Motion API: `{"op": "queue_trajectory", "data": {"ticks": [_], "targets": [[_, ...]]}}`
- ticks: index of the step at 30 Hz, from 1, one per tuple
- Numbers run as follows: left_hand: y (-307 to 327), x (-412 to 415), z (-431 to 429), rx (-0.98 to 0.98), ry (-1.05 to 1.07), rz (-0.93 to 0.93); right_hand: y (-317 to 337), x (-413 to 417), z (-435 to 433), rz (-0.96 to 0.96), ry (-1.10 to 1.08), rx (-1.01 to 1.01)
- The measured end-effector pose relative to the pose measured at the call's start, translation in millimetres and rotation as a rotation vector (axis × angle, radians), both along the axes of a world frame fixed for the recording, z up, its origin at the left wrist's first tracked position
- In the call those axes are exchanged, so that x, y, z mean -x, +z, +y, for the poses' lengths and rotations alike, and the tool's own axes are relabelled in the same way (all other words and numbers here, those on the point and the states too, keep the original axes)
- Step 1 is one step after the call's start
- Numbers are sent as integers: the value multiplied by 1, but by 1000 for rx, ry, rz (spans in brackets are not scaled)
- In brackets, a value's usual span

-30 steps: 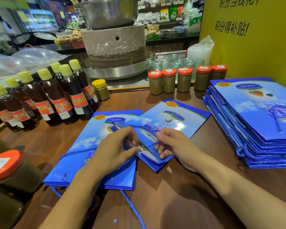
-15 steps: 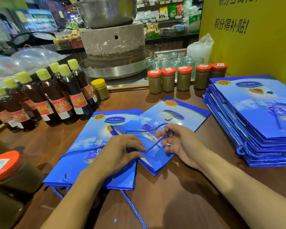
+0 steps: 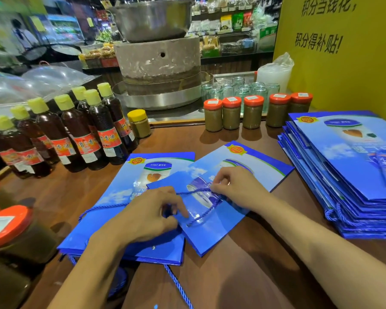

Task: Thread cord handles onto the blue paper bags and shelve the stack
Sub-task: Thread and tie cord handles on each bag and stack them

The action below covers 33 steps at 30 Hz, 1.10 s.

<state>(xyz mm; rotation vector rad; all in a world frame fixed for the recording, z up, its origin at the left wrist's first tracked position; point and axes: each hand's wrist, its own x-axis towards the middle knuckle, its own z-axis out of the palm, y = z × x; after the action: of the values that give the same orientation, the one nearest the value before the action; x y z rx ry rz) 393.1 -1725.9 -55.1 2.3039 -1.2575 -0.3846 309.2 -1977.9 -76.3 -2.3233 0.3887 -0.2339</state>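
Food shop: stocked shelves [image 3: 227, 23], oil bottles [image 3: 85, 139], paste jars [image 3: 253, 112].

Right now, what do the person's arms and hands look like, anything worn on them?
Both forearms are bare to the frame edge, no sleeves showing. The left hand and right hand have no gloves, and no watch or bracelet shows at either wrist.
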Motion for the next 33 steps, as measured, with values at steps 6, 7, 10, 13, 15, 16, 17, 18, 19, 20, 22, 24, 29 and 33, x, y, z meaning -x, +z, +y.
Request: {"op": "queue_trajectory", "data": {"ticks": [6, 7, 10, 13, 15, 16, 17, 18, 19, 20, 22, 24, 29, 33], "targets": [[-17, -4, -4, -90, 92, -1, -10, -6, 1, 5, 36, 198], [-18, -5, -5, -99, 96, -9, -12, -6, 0, -15, 12, 179], [-20, -9, -6, -119, 88, -11, -18, -7, -1, -105, -51, 56], [-23, -11, -5, -137, 63, 16, -20, -10, 1, -137, -80, 142], [-22, -13, -6, -116, 46, 71, -20, -11, 0, -125, -89, 70], [-21, -13, -7, -107, 40, 87, -20, -10, -1, -122, -97, 11], [-21, -13, -7, -101, 40, 102, -19, -10, -1, -116, -103, -27], [-20, -14, -8, -95, 42, 113, -19, -10, -1, -117, -108, -31], [-21, -14, -7, -90, 46, 118, -19, -9, -1, -117, -112, -30], [-21, -14, -7, -83, 49, 119, -19, -9, -1, -119, -114, -33], [-22, -12, -6, -70, 56, 114, -18, -8, 1, -117, -118, -53], [-21, -9, -4, -65, 66, 107, -15, -5, 4, -110, -126, -84], [-3, 6, -6, 103, 175, -234, 10, 10, -7, -44, -110, -35], [-1, 42, -25, 6, 16, -259, 18, 32, -37, 107, -235, 134]]}}
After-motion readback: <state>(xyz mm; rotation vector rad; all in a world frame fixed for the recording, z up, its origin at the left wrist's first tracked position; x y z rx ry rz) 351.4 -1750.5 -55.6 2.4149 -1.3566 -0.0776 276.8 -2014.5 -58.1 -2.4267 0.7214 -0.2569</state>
